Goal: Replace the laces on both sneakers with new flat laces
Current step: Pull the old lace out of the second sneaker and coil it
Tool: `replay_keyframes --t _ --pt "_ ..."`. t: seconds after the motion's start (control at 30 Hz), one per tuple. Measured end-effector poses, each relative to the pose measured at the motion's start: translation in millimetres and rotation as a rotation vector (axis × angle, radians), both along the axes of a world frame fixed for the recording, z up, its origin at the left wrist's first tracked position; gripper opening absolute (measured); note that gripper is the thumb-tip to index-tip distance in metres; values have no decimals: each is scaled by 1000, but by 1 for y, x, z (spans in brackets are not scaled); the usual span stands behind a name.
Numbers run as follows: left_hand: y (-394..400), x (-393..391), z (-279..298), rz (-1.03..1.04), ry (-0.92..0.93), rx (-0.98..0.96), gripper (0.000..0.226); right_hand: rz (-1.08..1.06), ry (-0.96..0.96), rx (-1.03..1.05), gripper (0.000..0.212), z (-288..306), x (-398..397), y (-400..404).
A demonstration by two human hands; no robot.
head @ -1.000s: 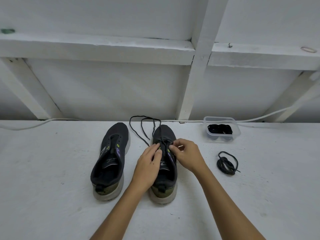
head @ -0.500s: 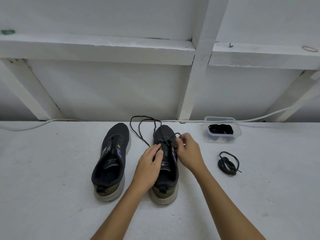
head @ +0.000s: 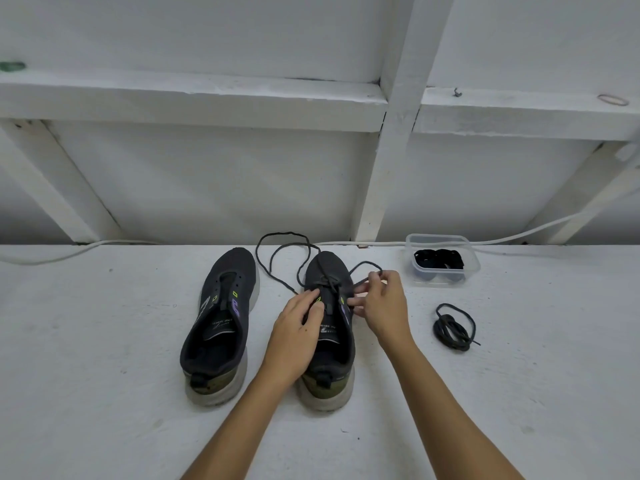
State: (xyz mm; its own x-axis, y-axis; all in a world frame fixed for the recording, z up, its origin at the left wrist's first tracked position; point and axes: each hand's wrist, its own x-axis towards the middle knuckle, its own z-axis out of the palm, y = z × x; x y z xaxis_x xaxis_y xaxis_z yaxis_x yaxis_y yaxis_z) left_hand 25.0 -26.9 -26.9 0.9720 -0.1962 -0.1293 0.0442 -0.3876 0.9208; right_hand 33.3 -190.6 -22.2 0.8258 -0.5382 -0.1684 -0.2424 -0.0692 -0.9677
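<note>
Two dark sneakers stand side by side on the white surface, toes pointing away. The left sneaker [head: 221, 317] has no lace in its eyelets. The right sneaker [head: 330, 282] still carries a dark round lace [head: 277, 251] in its front eyelets, with loose loops trailing past the toe. My left hand [head: 296, 336] rests on the right sneaker's left side, fingers at the tongue. My right hand [head: 381, 303] pinches a stretch of that lace, drawn out to the shoe's right. A clear plastic tub [head: 441, 259] at the back right holds coiled black laces.
A bundled dark lace [head: 453, 327] lies on the surface right of my right hand. A white cable [head: 104, 244] runs along the back edge under the white framed wall. A rubber band [head: 612, 99] lies on the ledge above.
My right hand has moved away from the eyelets to the right and farther back, pulling a loop of lace out of the right sneaker. My left hand has stayed on the shoe.
</note>
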Motion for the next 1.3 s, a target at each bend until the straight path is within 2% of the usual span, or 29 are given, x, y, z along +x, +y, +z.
replay_keyframes --t 0.03,0.13,0.2,0.3,0.33,0.43,0.47,0.57,0.63,0.7,0.77,0.8,0.9,1.0,1.07,1.13,1.27,1.3 --pt "0 0 0 0 1 0 39 -28 -2 62 13 -1 -1 -1" --pt "-1 0 1 7 -5 6 39 207 51 -162 18 -6 -8 -5" --pt "-1 0 1 10 -7 5 39 327 56 -240 15 -5 -11 -4" --pt "0 0 1 5 -10 6 39 327 46 -340 14 -3 -7 -5" --pt "-1 0 1 6 -11 5 39 280 46 -325 14 -1 -5 -4" --pt "0 -1 1 9 -5 0 38 44 0 28 14 2 -2 -2" --pt "0 -1 2 7 -4 1 39 17 2 73 15 2 -1 -2" --pt "0 -2 4 8 0 1 39 197 40 -100 21 -4 -6 -5" --pt "0 -2 5 12 3 -1 39 324 34 -185 18 -4 -9 -4" --pt "-1 -2 6 14 8 1 39 349 24 -225 13 -5 -7 -5" --pt "-1 -2 6 11 7 3 39 262 26 -309 14 -4 -3 -2" --pt "-1 -3 6 10 7 3 39 169 24 -267 14 -4 -2 -1" --pt "0 -3 6 8 8 -1 38 -39 -11 40 17 -3 0 5" --pt "0 -3 5 6 7 4 39 138 31 -123 20 -6 -5 5" --pt "1 -2 5 10 6 3 39 257 57 -216 12 -8 -6 3" --pt "1 -2 4 10 4 2 38 241 57 -240 13 -8 -4 -2" --pt "0 -1 3 12 7 0 38 -8 0 114 16 -3 0 -3" --pt "0 -1 3 10 9 -1 38 -12 5 123 16 -4 -1 -2"
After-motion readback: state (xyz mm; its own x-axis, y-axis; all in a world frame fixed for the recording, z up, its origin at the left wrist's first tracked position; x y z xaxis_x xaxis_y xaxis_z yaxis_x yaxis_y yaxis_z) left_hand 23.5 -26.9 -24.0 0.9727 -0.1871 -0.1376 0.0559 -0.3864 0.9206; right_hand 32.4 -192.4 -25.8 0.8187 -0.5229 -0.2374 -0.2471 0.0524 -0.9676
